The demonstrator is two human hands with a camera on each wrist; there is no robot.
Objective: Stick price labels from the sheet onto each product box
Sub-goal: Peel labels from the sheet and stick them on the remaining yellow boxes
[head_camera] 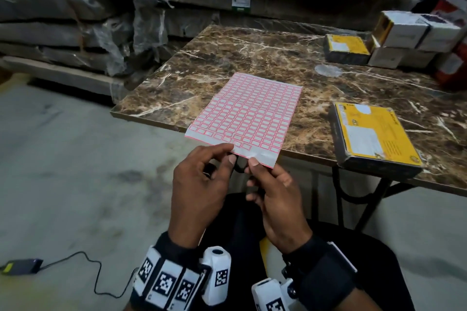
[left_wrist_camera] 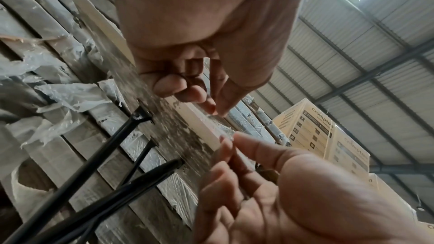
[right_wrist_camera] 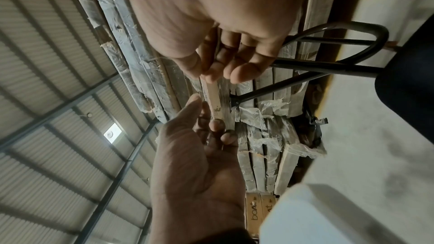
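Observation:
A sheet of red-bordered price labels (head_camera: 250, 113) lies on the marble table (head_camera: 202, 58), its near edge hanging over the front. Both hands hold that edge. My left hand (head_camera: 231, 155) pinches it between thumb and forefinger at the left. My right hand (head_camera: 252, 164) pinches it just to the right, thumb on top. From below, the left wrist view shows the left fingers (left_wrist_camera: 206, 103) on the sheet's edge (left_wrist_camera: 199, 118), and the right wrist view shows the right fingers (right_wrist_camera: 211, 75) on the sheet's edge (right_wrist_camera: 212, 96). A flat yellow product box (head_camera: 376, 134) lies at the near right.
A second yellow box (head_camera: 346, 48) and stacked white boxes (head_camera: 404, 30) stand at the table's far right. Plastic-wrapped stacks (head_camera: 63, 20) fill the back and left. A power adapter with its cable (head_camera: 22, 266) lies on the floor. Black table legs (head_camera: 338, 199) stand under the table.

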